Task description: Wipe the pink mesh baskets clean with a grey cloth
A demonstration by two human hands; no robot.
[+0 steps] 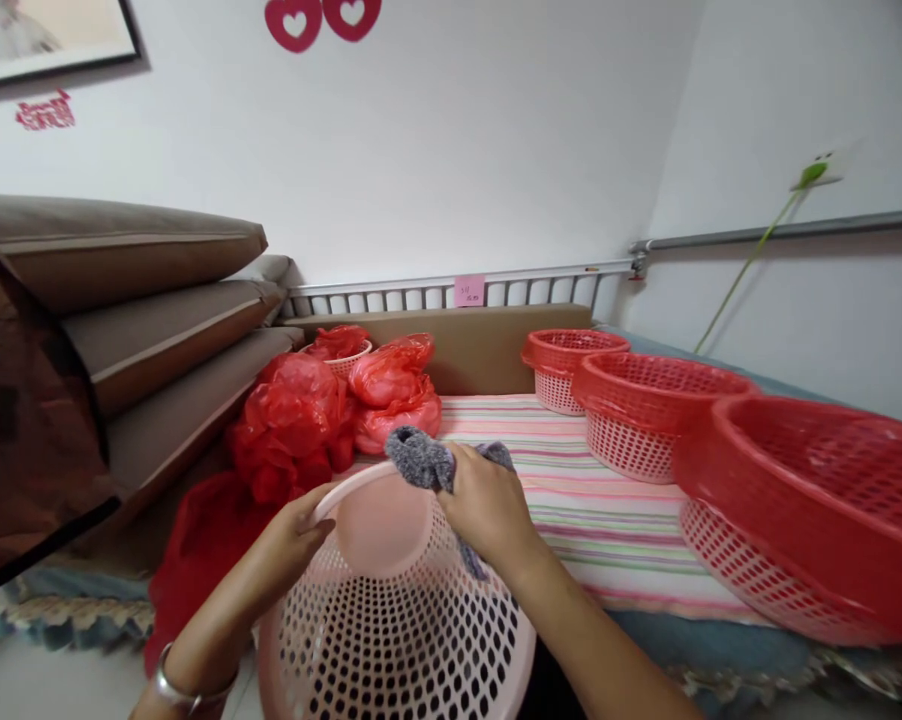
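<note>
Pink basket (391, 620) lies at four o'clock from the left hand (305, 527), which grips its rim. At its one o'clock, the right hand (488, 500) clutches a grey cloth (421, 458).

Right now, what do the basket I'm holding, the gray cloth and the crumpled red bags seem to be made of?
The basket looks like smooth, pale pink molded plastic, judging by its regular holes and rounded rim. The gray cloth seems soft and fuzzy, perhaps terry or microfiber, from its speckled nap. The red bags look like thin, glossy plastic film: they crinkle and catch highlights.
</note>
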